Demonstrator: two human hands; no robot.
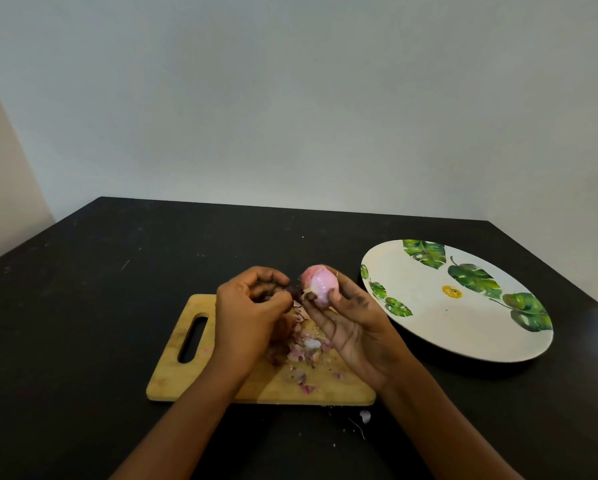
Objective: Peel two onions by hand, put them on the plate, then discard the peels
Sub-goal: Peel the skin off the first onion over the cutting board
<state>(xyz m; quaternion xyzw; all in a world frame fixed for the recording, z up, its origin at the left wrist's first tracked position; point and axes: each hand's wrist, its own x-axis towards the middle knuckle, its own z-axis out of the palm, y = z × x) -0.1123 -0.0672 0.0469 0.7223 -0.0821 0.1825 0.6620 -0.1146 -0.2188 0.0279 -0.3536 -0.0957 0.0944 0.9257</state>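
peeling: our right hand (353, 327) grips onion (320, 285), left hand (252, 306) pinches skin (292, 292); next, likely to plate (429, 323) at 3 o'clock.

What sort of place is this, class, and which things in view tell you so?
Probably a home kitchen table: a board with peels, a plate, an onion being peeled.

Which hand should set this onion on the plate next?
Right. The right hand holds the onion and is nearer the plate; the left hand pinches peel, farther away.
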